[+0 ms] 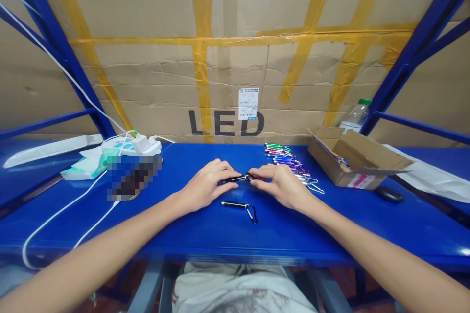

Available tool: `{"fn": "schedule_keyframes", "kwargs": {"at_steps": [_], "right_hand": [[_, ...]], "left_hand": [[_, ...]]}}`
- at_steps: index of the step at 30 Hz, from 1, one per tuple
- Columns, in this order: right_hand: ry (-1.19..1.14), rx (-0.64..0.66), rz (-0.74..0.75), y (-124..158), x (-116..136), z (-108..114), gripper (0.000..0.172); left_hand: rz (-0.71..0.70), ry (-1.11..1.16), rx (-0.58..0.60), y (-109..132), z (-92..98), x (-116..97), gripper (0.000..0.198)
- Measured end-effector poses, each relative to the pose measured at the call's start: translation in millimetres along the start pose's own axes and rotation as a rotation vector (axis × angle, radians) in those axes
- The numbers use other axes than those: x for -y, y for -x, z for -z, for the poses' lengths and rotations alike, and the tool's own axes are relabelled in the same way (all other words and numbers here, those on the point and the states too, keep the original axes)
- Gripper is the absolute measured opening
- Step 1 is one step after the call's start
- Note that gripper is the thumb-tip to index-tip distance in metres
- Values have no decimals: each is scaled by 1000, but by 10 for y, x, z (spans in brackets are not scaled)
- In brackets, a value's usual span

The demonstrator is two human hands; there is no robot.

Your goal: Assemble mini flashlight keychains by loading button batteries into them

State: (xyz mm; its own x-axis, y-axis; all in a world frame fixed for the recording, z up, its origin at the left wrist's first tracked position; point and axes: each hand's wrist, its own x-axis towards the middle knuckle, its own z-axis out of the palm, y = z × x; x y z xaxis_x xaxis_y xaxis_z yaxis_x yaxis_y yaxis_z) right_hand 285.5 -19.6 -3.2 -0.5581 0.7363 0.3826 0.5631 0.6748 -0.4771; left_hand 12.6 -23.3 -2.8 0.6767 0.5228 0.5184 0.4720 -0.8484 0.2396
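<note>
Above the blue table (176, 234), my left hand (207, 182) is closed on the tube end of a slim black keychain flashlight (235, 179). My right hand (281, 183) pinches its other end, where the dark clip is partly hidden by the fingers. A second black keychain flashlight (235, 204) lies just below my hands, its carabiner clip (252, 214) pointing to the right and toward me. Beyond my right hand is a row of similar keychain flashlights (281, 156) in green, red, blue, purple and silver, partly covered by that hand.
An open cardboard box (356, 156) stands at the right, with a black computer mouse (389, 194) before it and a plastic bottle (358, 113) behind. At the left are a power strip (125, 145), a tissue pack (86, 166) and white cables (55, 210). Taped cardboard (157, 78) walls the back.
</note>
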Motion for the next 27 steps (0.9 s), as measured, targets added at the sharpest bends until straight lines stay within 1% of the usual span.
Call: {"fn": "schedule_keyframes", "kwargs": {"at_steps": [4,12,17,21,23,27], "right_hand": [[-16,-30,13,-1,14,6,20],[-62,-67,-9,-1,19,-13,18],[-71,-83,-10,-7,13,-43,21],[-58,-107,-20,-2,7,-67,22],[-62,-118,-23,3,5,-78,23],[-58,-153,-28,9,12,-97,24]], "left_hand": [[-25,11,-17,0,-5,14,28],[-29,-15,-68,4,-16,2,28],[-29,-51,-67,9,-33,-16,29],[-35,-51,-88,6,-53,-21,26],[-17,-23,-97,2,-59,-25,25],[65,34,-106,-15,-63,-50,24]]}}
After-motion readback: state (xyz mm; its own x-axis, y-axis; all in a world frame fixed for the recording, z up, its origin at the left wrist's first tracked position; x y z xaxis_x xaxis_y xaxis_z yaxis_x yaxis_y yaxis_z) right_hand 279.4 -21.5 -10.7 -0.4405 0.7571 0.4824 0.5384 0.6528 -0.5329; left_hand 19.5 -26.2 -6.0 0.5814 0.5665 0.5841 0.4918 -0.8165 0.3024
